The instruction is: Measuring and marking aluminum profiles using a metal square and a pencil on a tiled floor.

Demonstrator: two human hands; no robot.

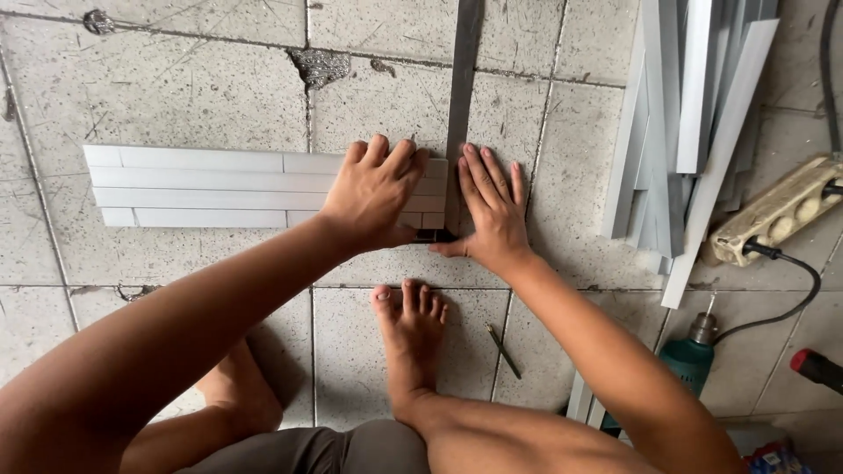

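Three white flat strips [211, 186] lie side by side on the tiled floor, running left to right. My left hand [376, 191] presses down on their right ends with the fingers curled over the top. A long grey bar [463, 96] stands across those ends and runs away from me. My right hand [492, 209] lies flat on the floor, fingers spread, against the right side of that bar near its dark lower end [432, 235]. Neither hand grips anything.
A heap of white and grey strips [694, 123] lies at the upper right. A beige power strip [781, 211] with a black cable, a teal drill [689, 355] and a red-handled tool [817, 369] sit at the right. A pencil [503, 351] lies beside my bare foot [411, 333].
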